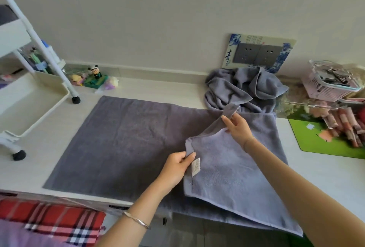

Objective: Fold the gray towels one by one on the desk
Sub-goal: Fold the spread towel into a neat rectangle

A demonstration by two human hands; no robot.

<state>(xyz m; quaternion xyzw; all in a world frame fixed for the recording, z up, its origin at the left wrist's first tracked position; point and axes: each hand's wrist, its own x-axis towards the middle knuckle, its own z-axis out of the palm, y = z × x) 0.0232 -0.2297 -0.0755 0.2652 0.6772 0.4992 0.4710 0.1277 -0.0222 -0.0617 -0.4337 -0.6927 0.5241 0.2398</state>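
Note:
A large gray towel (126, 140) lies spread flat across the desk (316, 171). Its right end is lifted and turned over toward the left, showing a lighter underside with a white label. My left hand (177, 165) pinches the near corner of that lifted end beside the label. My right hand (237, 128) pinches the far corner, held a little above the towel. A crumpled heap of gray towels (245, 88) sits behind, against the wall.
A white rolling cart (33, 96) stands at the left on the desk. Small figurines (94, 78) line the wall. A pink basket (331, 86), cluttered items and a green mat (324, 140) fill the right side. A red plaid cloth (51, 221) lies at the near left.

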